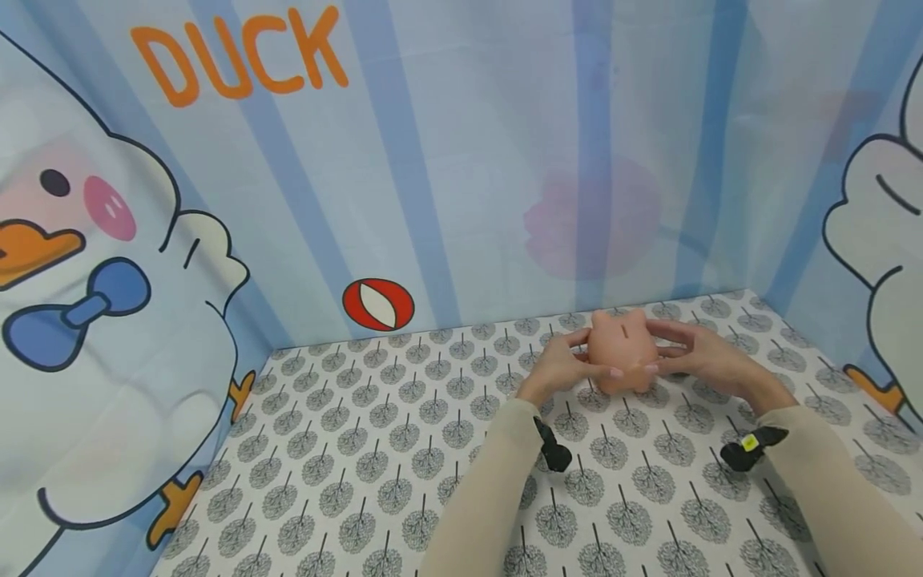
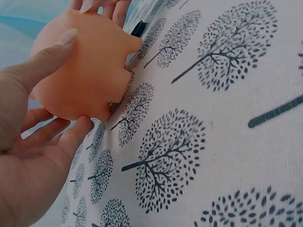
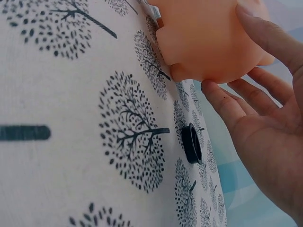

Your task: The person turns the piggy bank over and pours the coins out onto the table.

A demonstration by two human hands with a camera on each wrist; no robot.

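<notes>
While both hands sit at the far side of the tabletop (image 1: 360, 449), they hold a peach-coloured piggy bank (image 1: 622, 350) between them — left hand (image 1: 558, 369) on its left flank, right hand (image 1: 695, 353) on its right. Left wrist view: thumb lies along the top of the piggy bank (image 2: 87, 66), fingers (image 2: 71, 137) curl under its lower edge, so the left hand (image 2: 28, 156) grips it. Right wrist view: the right hand (image 3: 265, 127) cups the piggy bank (image 3: 208, 38), thumb on the upper side, fingertips (image 3: 213, 92) touching the underside near a foot. Piggy bank's feet are at or just above the cloth; contact cannot be told. Cloth is white with a grey tree print. A small black round cap (image 3: 191, 143) lies on the cloth near the right hand — apart from the piggy bank. Behind stands a blue striped backdrop (image 1: 461, 160) with cartoon ducks and the orange word DUCK. Beige sleeves cover both forearms, each with a black wrist device.
</notes>
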